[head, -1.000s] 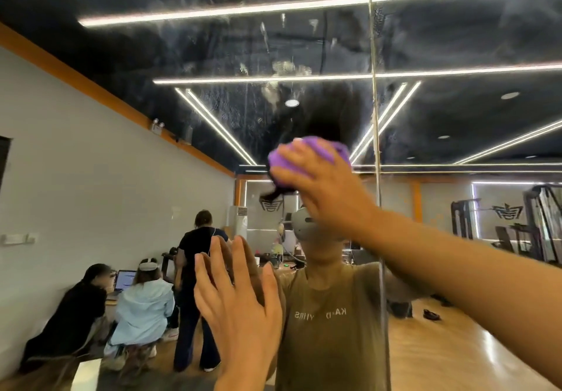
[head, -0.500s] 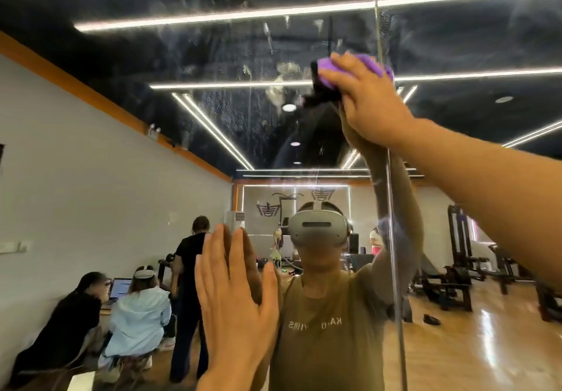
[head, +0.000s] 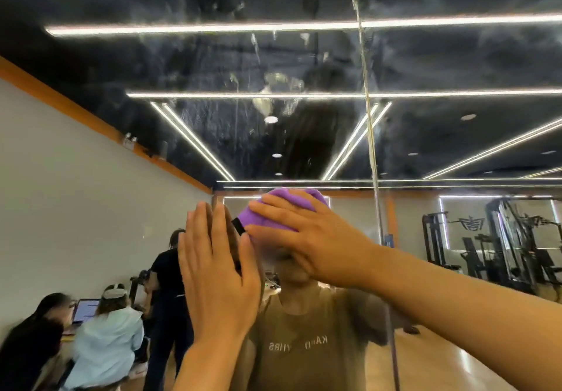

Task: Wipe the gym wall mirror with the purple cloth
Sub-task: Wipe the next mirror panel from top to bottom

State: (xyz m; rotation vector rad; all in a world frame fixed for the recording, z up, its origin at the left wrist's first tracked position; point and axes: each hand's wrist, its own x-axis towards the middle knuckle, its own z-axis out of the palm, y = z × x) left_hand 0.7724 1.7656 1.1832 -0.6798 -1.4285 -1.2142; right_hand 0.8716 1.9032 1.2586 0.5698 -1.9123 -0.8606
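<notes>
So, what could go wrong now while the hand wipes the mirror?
The left hand lies flat on the mirror and may leave new prints. The right hand only presses the purple cloth with straight fingers, so it could slip away. The smears higher up may stay unwiped.

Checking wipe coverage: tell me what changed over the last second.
The right hand swept the purple cloth up the mirror toward the seam, then back down, lower than where it began. The left hand stayed flat against the glass.
</notes>
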